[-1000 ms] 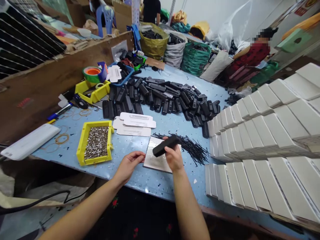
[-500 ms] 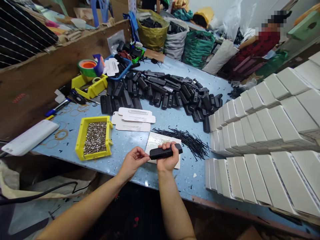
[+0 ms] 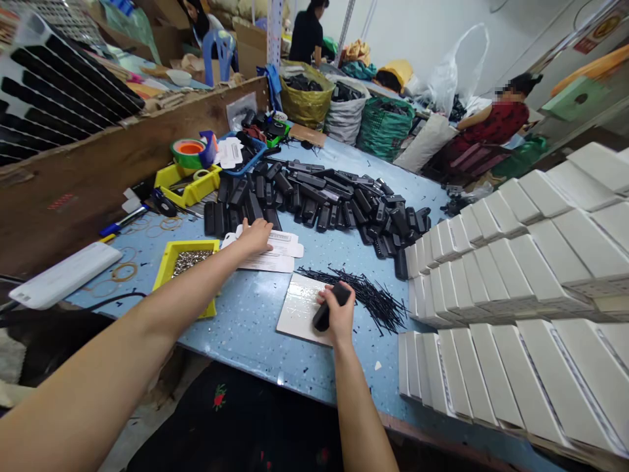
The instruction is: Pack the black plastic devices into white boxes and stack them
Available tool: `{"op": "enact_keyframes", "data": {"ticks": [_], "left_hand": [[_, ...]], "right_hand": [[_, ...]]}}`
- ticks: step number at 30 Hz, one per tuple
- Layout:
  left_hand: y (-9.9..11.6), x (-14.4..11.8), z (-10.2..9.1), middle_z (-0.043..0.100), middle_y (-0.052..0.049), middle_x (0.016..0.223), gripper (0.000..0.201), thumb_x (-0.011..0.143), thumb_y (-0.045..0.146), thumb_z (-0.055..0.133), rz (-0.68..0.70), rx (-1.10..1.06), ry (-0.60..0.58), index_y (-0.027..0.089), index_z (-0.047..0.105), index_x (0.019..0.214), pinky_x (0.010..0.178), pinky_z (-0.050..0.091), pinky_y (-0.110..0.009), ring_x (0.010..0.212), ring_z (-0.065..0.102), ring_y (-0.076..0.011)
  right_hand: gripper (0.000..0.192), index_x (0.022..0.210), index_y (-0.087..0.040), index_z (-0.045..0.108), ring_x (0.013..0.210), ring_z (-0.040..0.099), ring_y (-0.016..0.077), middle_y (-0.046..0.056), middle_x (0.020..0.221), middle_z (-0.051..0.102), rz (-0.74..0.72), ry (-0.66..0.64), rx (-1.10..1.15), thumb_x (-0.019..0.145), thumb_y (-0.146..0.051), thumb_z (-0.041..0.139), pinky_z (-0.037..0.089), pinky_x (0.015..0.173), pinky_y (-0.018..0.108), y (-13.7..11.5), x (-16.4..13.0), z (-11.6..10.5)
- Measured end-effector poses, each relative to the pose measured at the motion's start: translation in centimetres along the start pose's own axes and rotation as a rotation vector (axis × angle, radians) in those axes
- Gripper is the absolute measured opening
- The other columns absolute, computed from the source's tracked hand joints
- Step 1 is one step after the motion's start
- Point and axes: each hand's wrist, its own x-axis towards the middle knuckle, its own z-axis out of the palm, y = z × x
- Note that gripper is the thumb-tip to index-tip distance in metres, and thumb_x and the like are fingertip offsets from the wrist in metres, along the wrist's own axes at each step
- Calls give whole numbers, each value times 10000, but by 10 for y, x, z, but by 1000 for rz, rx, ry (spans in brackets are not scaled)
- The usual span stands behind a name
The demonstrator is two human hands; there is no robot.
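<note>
My right hand [image 3: 344, 316] is wrapped round an elongated black plastic casing [image 3: 323, 318], tilted above a glossy white board [image 3: 289, 314]. Beside that hand lies a heap of thin black strips [image 3: 376, 298]. My left hand [image 3: 256, 237] reaches over the flat white printed cartons [image 3: 280, 262], its fingers apart and nothing visible in them. The fingertips are close to the nearest of many black casings [image 3: 307, 190] piled across the table; whether they touch one is unclear. My left forearm partly covers a yellow bin [image 3: 170, 255] of small metal pieces [image 3: 189, 261].
White boxes [image 3: 491, 275] stand in stacked rows on the right. A second yellow bin [image 3: 209, 178], tape rolls [image 3: 189, 151] and a blue basket [image 3: 253, 160] are at the back left. A white power bar [image 3: 63, 275] lies left. Sacks [image 3: 386, 128] and other people are beyond.
My left hand has left the casing's end and moved forward and left to the cartons. My right hand still grips the casing, now turned steeper. The view has tilted up.
</note>
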Motion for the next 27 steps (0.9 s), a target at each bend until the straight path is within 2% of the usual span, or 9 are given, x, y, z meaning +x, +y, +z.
{"op": "enact_keyframes", "data": {"ticks": [3, 5, 8, 11, 14, 17, 20, 24, 27], "left_hand": [[0, -4, -14, 617, -186, 1124, 301, 609, 147, 693, 45, -56, -41, 117, 649, 905, 1078, 224, -565, 1186, 488, -376], [5, -25, -23, 654, -145, 964, 167, 646, 177, 675, 75, -109, -87, 143, 657, 808, 978, 381, -466, 1043, 579, -332], [21, -78, -30, 690, -82, 878, 229, 751, 264, 624, 151, -373, -268, 189, 682, 959, 754, 493, -318, 831, 646, -233], [43, -134, -18, 708, -85, 881, 310, 774, 323, 627, 198, -875, -521, 185, 692, 1045, 677, 510, -299, 764, 652, -217], [53, -169, 8, 711, -82, 932, 299, 733, 307, 677, 131, -1089, -460, 185, 705, 1005, 766, 520, -329, 860, 657, -233], [45, -182, 31, 688, -97, 1061, 482, 678, 320, 745, 111, -1170, -459, 179, 655, 1130, 856, 507, -365, 999, 639, -257], [28, -188, 41, 687, -86, 1044, 722, 528, 318, 854, 81, -966, -424, 178, 608, 1192, 806, 513, -336, 928, 647, -259], [15, -193, 34, 697, -67, 987, 1072, 552, 352, 850, 23, -779, -460, 199, 292, 1454, 771, 510, -329, 836, 653, -242], [15, -195, 25, 698, -101, 1011, 1044, 621, 353, 818, 23, -709, -333, 218, 246, 1484, 810, 505, -361, 871, 663, -271]], "right_hand": [[669, 1261, -135, 479, 1260, 432, 177, 135, 1322, 454, -202, 100, -275, 702, -451, 669, 331, 1148, 410, 5, -2, -4], [572, 1233, -131, 529, 1315, 369, 183, 131, 1354, 425, -326, 75, -342, 762, -439, 629, 267, 1191, 425, -1, -8, -7], [459, 1280, -170, 521, 1267, 424, 146, 105, 1318, 462, -497, -43, -333, 868, -372, 524, 345, 1148, 374, -31, -24, -4], [524, 1382, -249, 450, 1373, 318, 169, 64, 1419, 377, -743, -155, -413, 872, -323, 541, 282, 1188, 389, -63, -40, 8], [469, 1321, -279, 516, 1344, 333, 170, 40, 1369, 434, -901, -298, -527, 857, -305, 579, 283, 1167, 374, -73, -52, 16], [229, 1033, -205, 655, 1133, 449, 147, 59, 1154, 551, -821, -443, -585, 852, -331, 595, 373, 1025, 321, -62, -63, 12], [218, 815, -153, 637, 991, 464, 126, 51, 1032, 585, -716, -609, -665, 868, -356, 578, 370, 909, 281, -51, -76, 4], [243, 849, -146, 627, 950, 489, 102, 50, 1019, 604, -614, -607, -639, 911, -351, 513, 358, 877, 257, -55, -85, 0], [239, 848, -150, 632, 962, 516, 100, 50, 1016, 612, -567, -633, -524, 905, -352, 517, 380, 909, 267, -60, -79, -2]]}}
